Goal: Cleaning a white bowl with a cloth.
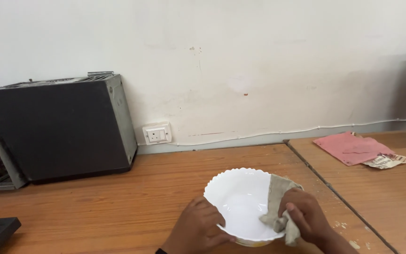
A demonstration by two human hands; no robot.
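The left hand [198, 226] grips the near-left rim of a white bowl [240, 202] with a scalloped edge, fingers curled over the rim, which looks meant to brace the bowl so it does not slide or turn. The right hand [304, 214] is clenched around a bunched grey-beige cloth [278, 200], pressing it against the bowl's inner right wall; part of the cloth drapes over the rim on that side. The bowl sits on a wooden counter [118, 197], close to its front edge and directly before the person.

Further back on the left, a dark computer case [57, 129] leans against a white wall [259, 56], beside a wall socket [157, 134] with a thin white cable running right. On a second counter to the right, well apart from the bowl, lie a pink cloth [348, 148] and a crumpled scrap of printed paper [386, 161].
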